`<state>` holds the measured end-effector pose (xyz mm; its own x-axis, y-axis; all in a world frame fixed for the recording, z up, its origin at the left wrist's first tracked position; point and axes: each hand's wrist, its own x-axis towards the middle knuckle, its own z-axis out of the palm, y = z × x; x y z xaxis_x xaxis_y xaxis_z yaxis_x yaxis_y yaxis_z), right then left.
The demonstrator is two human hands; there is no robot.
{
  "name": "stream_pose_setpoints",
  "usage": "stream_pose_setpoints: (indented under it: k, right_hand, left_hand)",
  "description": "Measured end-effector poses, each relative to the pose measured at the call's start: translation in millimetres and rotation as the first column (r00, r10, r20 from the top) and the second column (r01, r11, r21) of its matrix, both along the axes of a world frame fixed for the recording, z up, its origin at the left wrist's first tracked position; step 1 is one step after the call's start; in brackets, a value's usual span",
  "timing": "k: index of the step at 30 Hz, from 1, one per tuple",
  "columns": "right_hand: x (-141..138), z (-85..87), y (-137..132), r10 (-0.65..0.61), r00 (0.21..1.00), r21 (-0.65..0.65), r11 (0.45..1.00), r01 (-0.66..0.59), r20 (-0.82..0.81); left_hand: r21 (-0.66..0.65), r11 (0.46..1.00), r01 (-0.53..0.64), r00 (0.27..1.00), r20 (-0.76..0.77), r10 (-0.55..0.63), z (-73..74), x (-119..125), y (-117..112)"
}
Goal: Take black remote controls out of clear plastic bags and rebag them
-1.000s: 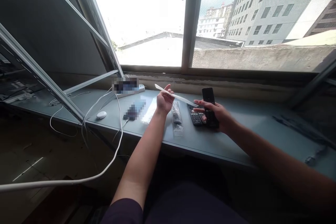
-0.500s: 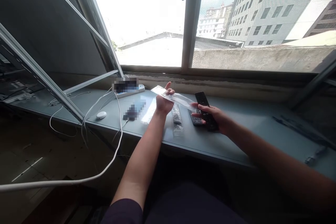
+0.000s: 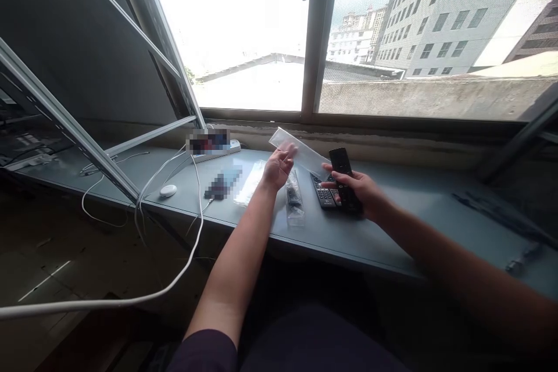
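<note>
My right hand (image 3: 364, 189) is closed around a black remote control (image 3: 340, 161), held tilted with its upper end towards the window. Its fingertips also touch the lower end of a long clear plastic sleeve (image 3: 310, 157). The sleeve slants up to the left, its far end free in the air. My left hand (image 3: 278, 168) is at the sleeve's near edge, its fingers partly curled and smeared by motion; whether they grip the sleeve I cannot tell. Under the right hand lies another black remote control (image 3: 326, 195), partly covered. A remote in clear wrapping (image 3: 294, 195) lies between the hands.
More clear plastic sleeves (image 3: 250, 183) lie left of my left forearm. A blurred-out phone-like device (image 3: 223, 183), a round white object (image 3: 168, 191), a white power strip (image 3: 218, 152) and white cables (image 3: 198, 232) are further left. A metal frame (image 3: 87, 128) slants over the table (image 3: 392, 244).
My left hand has shifted slightly right, and its fingers have moved off the sleeve's far end. That end now sits higher and further right. The right hand keeps hold of the remote control.
</note>
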<state>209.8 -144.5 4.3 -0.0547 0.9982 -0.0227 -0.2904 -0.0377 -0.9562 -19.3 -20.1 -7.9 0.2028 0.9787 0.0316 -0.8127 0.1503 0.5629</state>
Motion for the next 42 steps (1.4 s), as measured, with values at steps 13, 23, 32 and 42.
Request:
stream_pose_setpoints:
  k: [13,23,32,42]
  right_hand:
    - [-1,-0.9,-4,0.089,0.995,0.039,0.995,-0.088,-0.041]
    - [4,-2.6,-1,0.205,0.973,-0.085,0.973,-0.214,-0.103]
    - [7,-0.5,-3,0.267,0.963,-0.076,0.960,-0.269,-0.029]
    - [4,-0.3,-3,0.162,0.984,-0.018,0.986,-0.164,-0.069]
  left_hand:
    - [0.036,0.999,0.041,0.997,0.060,-0.043,1.9,-7,-5]
    - [0.105,0.993,0.054,0.997,0.041,-0.059,4.3,-7,-13]
    - [0.101,0.994,0.048,0.997,0.055,-0.053,4.3,-3,-10]
    - [0.010,0.995,0.101,0.969,-0.226,-0.096,-2.9,4,-1]
